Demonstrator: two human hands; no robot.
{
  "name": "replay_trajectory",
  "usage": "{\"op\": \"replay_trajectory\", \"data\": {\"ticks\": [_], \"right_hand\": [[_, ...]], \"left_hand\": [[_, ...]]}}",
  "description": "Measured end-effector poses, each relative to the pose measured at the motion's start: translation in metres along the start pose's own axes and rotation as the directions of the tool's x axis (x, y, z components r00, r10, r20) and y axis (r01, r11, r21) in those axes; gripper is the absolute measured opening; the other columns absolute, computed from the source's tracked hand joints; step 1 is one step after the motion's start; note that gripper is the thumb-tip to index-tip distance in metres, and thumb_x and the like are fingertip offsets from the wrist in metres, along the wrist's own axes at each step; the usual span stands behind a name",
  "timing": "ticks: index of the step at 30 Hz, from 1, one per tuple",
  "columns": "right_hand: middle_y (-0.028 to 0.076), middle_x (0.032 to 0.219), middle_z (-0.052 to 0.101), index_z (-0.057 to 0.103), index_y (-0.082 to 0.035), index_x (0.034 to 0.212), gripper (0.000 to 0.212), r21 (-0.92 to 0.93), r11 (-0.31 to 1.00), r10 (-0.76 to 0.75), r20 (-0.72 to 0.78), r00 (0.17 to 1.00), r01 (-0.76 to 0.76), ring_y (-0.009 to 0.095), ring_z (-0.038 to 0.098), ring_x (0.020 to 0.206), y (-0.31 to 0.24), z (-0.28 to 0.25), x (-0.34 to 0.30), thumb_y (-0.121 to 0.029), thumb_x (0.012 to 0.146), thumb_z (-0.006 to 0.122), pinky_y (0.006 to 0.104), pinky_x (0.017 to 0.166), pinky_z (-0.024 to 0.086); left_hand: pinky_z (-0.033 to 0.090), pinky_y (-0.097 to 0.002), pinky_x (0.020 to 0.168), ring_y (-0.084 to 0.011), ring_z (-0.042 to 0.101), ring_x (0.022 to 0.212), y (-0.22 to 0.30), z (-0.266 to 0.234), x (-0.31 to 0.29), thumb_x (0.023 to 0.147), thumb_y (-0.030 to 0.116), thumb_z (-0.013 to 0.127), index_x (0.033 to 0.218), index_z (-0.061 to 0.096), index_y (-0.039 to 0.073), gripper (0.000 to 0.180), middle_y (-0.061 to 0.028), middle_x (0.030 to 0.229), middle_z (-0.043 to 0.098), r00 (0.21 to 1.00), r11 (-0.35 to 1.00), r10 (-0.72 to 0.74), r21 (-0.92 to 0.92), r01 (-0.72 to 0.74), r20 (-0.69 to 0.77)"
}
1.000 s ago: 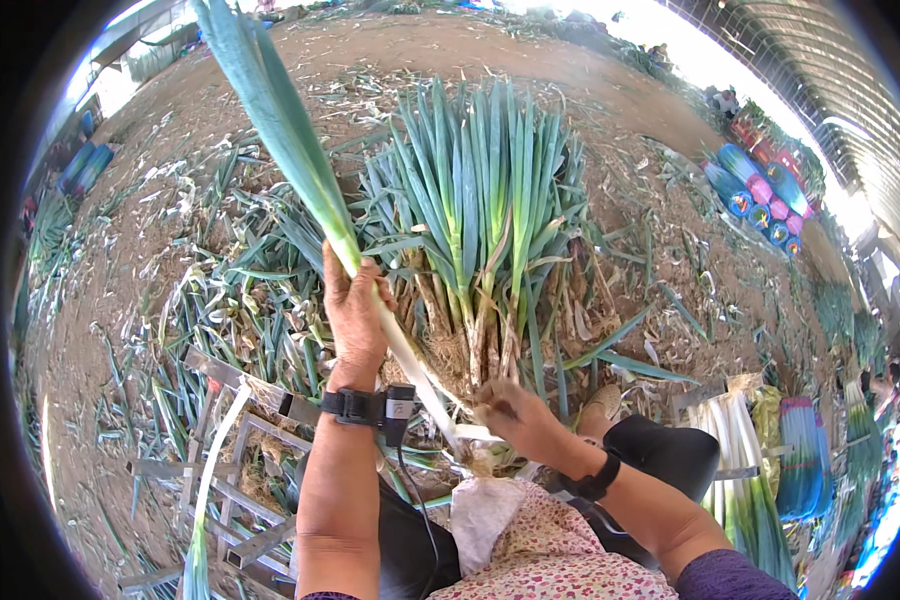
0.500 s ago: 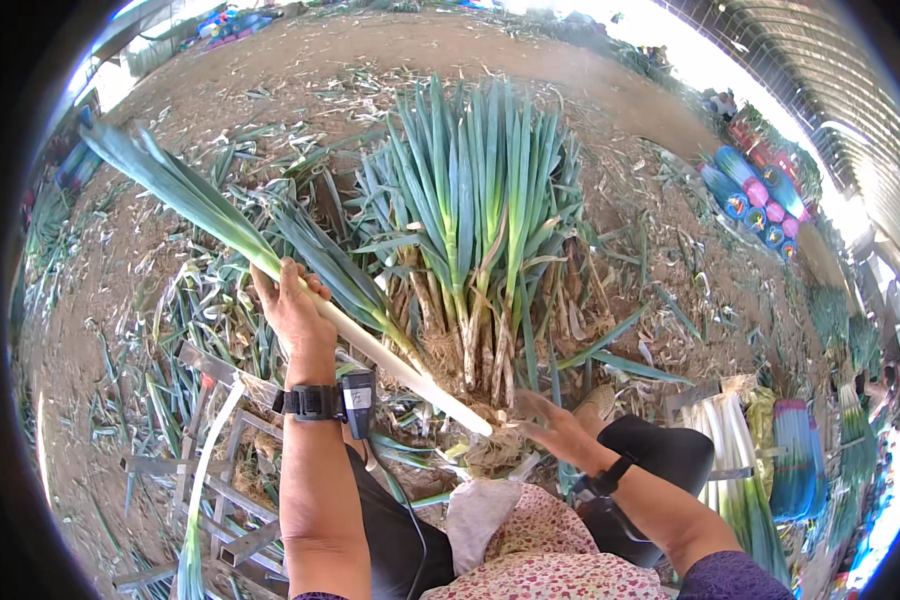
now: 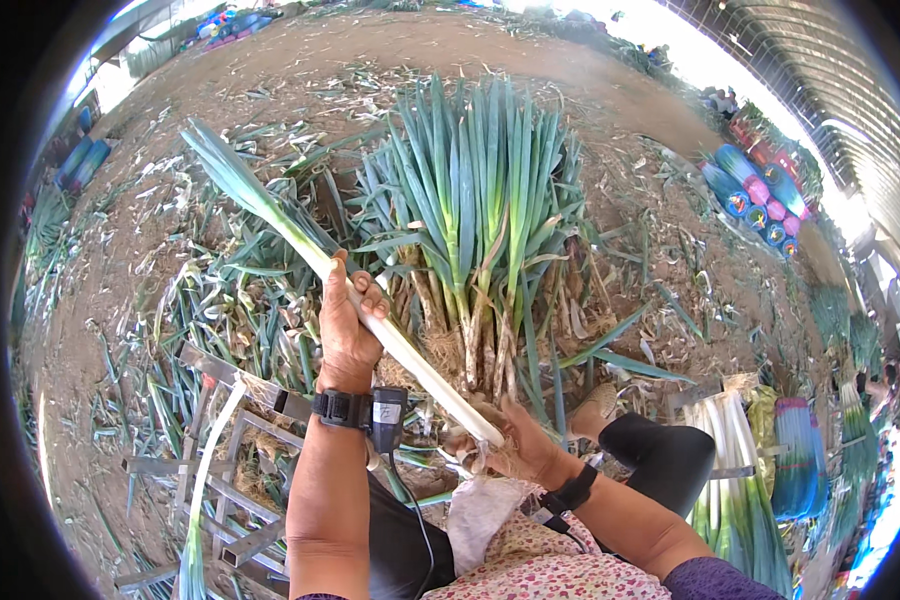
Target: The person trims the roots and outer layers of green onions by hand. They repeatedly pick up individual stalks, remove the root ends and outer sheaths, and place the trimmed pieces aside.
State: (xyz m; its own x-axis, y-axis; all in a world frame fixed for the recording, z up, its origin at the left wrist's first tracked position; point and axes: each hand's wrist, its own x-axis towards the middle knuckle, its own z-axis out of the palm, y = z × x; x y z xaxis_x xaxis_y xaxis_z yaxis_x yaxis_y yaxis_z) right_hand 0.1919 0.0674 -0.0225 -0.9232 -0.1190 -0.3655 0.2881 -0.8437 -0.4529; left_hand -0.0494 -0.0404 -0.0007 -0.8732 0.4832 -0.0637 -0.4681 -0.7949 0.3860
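Brown earthen ground (image 3: 400,50), littered with leaf scraps (image 3: 240,300), is spread beneath an arched roof (image 3: 830,100) that is seen at the far right. A single leek (image 3: 420,368) is held aslant over the middle of the scene, its green leaves pointed to the far left and its pale root end brought near, to the right. Its stem is gripped by the left hand (image 3: 350,325), whose fingers are wrapped around it partway along. At the root end the right hand (image 3: 532,445) is placed, fingers bent towards the stem (whether the leek is pinched there cannot be told, as that part is blurred and partly hidden).

Just beyond the held leek, a thick clump of leeks (image 3: 480,200) is stood upright, leaves fanned above soiled stems. Nearer, a floral apron (image 3: 540,575) is worn, with a pale cloth (image 3: 482,515) laid at its upper edge. A black band (image 3: 342,408) is strapped on the left wrist, and another strap (image 3: 573,488) on the right. At the near left, a pale-stemmed leek (image 3: 206,480) is laid across a metal rack (image 3: 245,490). At the near right, more white-stemmed leeks (image 3: 735,460) are gathered beside a blue-wrapped bundle (image 3: 792,460). Farther off to the right, blue and pink bundles (image 3: 760,195) are stacked.
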Motion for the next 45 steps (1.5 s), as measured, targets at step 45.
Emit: {"op": "replay_trajectory", "data": {"ticks": [45], "right_hand": [[0.019, 0.122, 0.055, 0.052, 0.000, 0.123, 0.056, -0.886, -0.453, -0.665, 0.263, 0.699, -0.098, 0.030, 0.058, 0.106, -0.051, -0.001, -0.071, -0.018, 0.075, 0.075, 0.0359, 0.090, 0.047]], "left_hand": [[0.041, -0.0266, 0.047, -0.0129, 0.046, 0.052, -0.038, -0.001, -0.012, 0.097, 0.035, 0.044, 0.107, 0.039, 0.014, 0.023, -0.0022, 0.069, 0.049, 0.920, 0.889, 0.292, 0.430, -0.160, -0.260]]}}
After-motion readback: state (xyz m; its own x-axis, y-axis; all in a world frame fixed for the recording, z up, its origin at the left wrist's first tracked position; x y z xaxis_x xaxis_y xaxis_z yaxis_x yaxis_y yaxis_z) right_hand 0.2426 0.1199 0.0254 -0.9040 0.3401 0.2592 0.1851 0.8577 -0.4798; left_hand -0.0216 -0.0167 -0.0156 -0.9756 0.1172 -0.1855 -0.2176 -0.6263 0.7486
